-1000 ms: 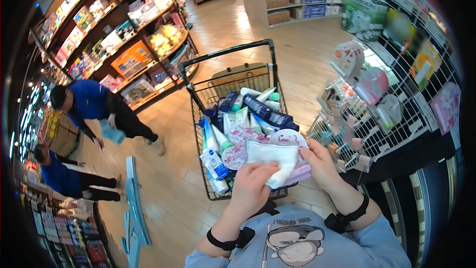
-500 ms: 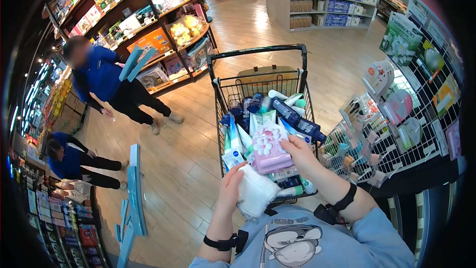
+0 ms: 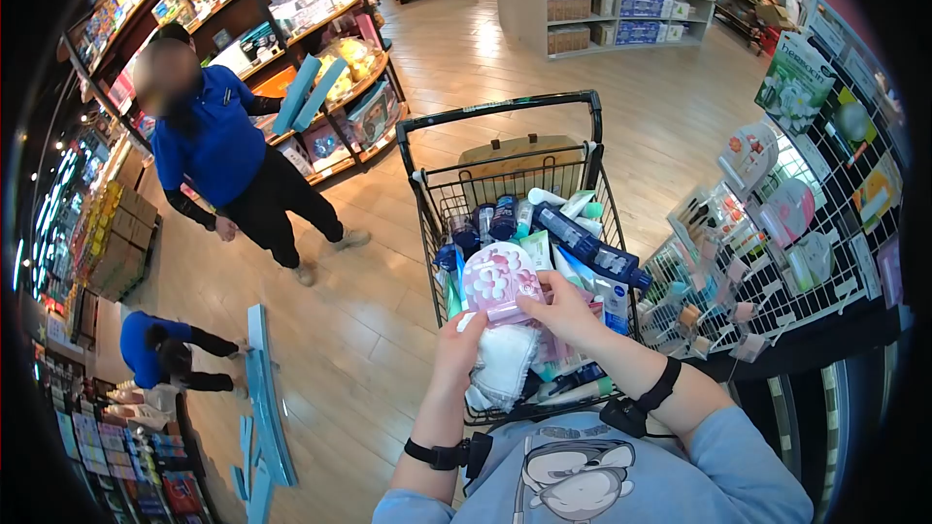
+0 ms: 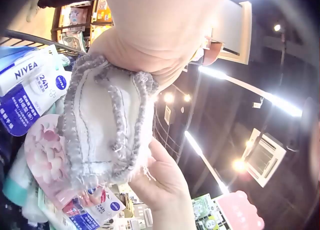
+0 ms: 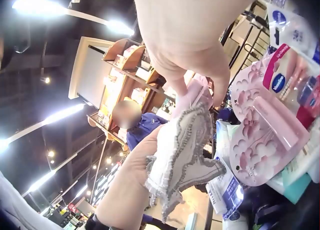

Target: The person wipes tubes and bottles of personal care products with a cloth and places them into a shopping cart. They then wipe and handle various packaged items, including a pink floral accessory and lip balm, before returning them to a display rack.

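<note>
My left hand (image 3: 454, 349) grips a folded white cloth (image 3: 505, 359) with frayed, stitched edges, which hangs low over the near end of the shopping cart. In my right hand (image 3: 565, 312) I pinch a pink pack (image 3: 500, 281) with a rounded top and raised flowers. The left fingertips are right at the pack's lower left corner. Below both hands the black wire cart (image 3: 419, 204) is heaped with dark blue bottles (image 3: 568, 233), tubes and Nivea packs (image 4: 35, 85). More pink flower packs (image 5: 250, 150) lie among them in the right wrist view.
On my right stands a wire rack (image 3: 845, 262) hung with small goods. A worker in blue (image 3: 228, 136) holds light-blue strips at the left; another worker (image 3: 155, 349) bends beside long blue pieces (image 3: 267, 398) on the floor. Stocked shelves (image 3: 282, 29) line the back left.
The cloth, first held in front of the pink packs, came away in my left hand. My right hand lifted one pink pack, and both hands are now close together. The lower worker bent down.
</note>
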